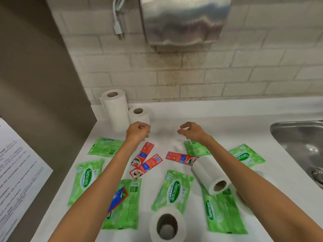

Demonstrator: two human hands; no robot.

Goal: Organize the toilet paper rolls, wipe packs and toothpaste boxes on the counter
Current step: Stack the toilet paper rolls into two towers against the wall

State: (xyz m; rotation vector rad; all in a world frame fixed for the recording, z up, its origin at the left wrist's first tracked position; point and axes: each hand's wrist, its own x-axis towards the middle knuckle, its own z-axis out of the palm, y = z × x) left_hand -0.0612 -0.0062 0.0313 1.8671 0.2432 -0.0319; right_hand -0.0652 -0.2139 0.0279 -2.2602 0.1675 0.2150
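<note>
Both the left hand and right hand hover with empty, loosely curled grip above the tabletop, so a careless forearm could send the lying toilet paper roll among scattered wipe packs rolling toward the sink.

Bare white counter lies open behind the scattered goods, between two upright white paper rolls at the back left and the steel sink at right. Flat green wipe packs, red toothpaste boxes and a fallen white roll crowd the front.
</note>
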